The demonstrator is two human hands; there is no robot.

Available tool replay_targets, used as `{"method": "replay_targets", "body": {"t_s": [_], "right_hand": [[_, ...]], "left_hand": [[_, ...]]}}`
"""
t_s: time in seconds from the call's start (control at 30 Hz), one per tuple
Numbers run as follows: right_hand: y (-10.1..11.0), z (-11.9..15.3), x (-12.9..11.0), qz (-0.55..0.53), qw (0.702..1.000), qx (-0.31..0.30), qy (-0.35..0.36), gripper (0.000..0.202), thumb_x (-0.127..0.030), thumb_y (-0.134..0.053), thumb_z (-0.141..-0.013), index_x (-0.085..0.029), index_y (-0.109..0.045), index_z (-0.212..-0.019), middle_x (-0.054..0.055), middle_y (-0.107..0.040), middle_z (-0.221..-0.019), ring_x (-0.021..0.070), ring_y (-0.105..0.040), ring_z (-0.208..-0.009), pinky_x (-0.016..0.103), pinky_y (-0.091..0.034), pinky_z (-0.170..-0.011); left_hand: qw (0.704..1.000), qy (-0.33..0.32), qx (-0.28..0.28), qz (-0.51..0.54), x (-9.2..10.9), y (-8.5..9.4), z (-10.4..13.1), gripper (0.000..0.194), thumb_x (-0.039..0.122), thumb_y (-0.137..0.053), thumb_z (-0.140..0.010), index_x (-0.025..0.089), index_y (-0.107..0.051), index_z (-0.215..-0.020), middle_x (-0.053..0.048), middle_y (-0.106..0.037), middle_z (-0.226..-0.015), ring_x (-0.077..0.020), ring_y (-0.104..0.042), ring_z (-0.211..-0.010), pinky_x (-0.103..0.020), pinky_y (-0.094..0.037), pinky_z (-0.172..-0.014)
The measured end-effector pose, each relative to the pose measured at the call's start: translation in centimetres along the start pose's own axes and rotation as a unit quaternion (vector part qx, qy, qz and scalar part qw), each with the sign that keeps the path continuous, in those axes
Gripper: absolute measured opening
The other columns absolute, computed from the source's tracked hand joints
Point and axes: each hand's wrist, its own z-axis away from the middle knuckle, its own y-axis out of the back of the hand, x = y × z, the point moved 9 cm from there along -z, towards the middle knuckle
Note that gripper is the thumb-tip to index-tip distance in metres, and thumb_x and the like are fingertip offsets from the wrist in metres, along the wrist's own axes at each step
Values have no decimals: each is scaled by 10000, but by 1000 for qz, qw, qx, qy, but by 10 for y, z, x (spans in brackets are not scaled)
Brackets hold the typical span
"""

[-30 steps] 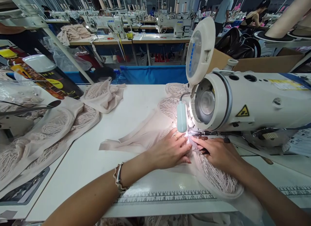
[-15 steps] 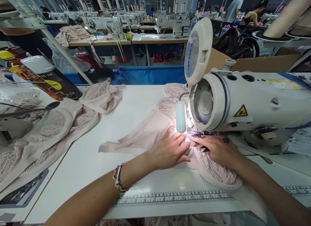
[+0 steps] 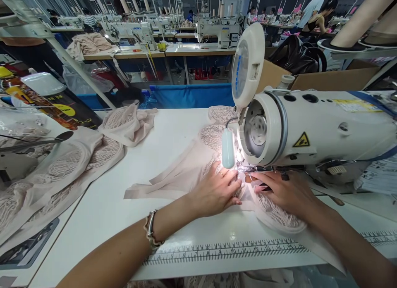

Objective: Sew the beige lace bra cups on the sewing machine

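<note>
Pale pink lace fabric (image 3: 214, 137) lies under the head of a white sewing machine (image 3: 313, 131), lit brightly near the needle area. My left hand (image 3: 215, 191) rests flat on the fabric left of the needle area, fingers spread. To the right of the needle area, my right hand (image 3: 281, 193) is over a gathered lace panel (image 3: 279, 211). Its fingers are bent around a dark, narrow thing, mostly hidden, whose kind I cannot make out. A pale green lamp (image 3: 228, 149) hangs just above my left fingertips. The needle itself is hidden.
More lace pieces (image 3: 58, 172) lie at the left, beside a dark can (image 3: 66, 102) and a bottle. A printed ruler (image 3: 229, 251) runs along the front edge. The machine's round end cover (image 3: 248, 65) stands raised. Other machines and people are in the background.
My right hand has shifted slightly right, away from the needle area, with its fingers more bent. My left hand stays on the fabric. The view has shifted slightly.
</note>
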Motion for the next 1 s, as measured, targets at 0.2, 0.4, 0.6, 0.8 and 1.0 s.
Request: {"method": "replay_targets", "body": {"t_s": [0.2,0.4,0.6,0.8,1.0], "right_hand": [[4,25,-16,31,998,7,47,509,-46,-502,-710,-221,-645,-1167,-25,-727,-700,192,-645,-597,293,-376,-545],[15,25,-35,-4,988,67,139,691,49,-397,-687,-262,-663,-1244,-57,-624,-616,151,-566,-538,292,-323,-557],[16,17,-34,-13,989,60,137,708,55,-398,-623,-233,-697,-1196,-53,-642,-621,151,-590,-561,295,-301,-542],[1,7,-23,22,996,-9,85,752,46,-442,-633,-302,-684,-1254,-51,-674,-642,159,-627,-604,279,-280,-518],[-7,-7,-16,5,997,-69,39,758,44,-428,-697,-340,-657,-1310,-32,-773,-921,188,-690,-823,283,-425,-627]], "left_hand": [[1000,-9,10,5,4,0,-1,573,514,-256,-1069,76,-611,-1167,-152,-683,-1098,-284,-610,-1027,-493,-265,-1088],[999,-30,19,-18,9,5,0,506,469,-296,-1076,97,-635,-1130,-168,-669,-1215,-303,-576,-1130,-479,-288,-1030],[1000,-9,-1,-1,5,1,0,586,531,-233,-1070,95,-595,-1217,-178,-677,-1240,-303,-577,-1169,-504,-232,-1094],[1000,15,-5,18,-3,2,-1,553,565,-283,-1052,139,-591,-1223,-174,-638,-1309,-329,-591,-1172,-588,-182,-1121],[998,45,-12,40,-16,-1,-2,545,573,-298,-1047,157,-596,-1234,-165,-637,-1320,-308,-629,-1100,-614,-174,-1142]]}}
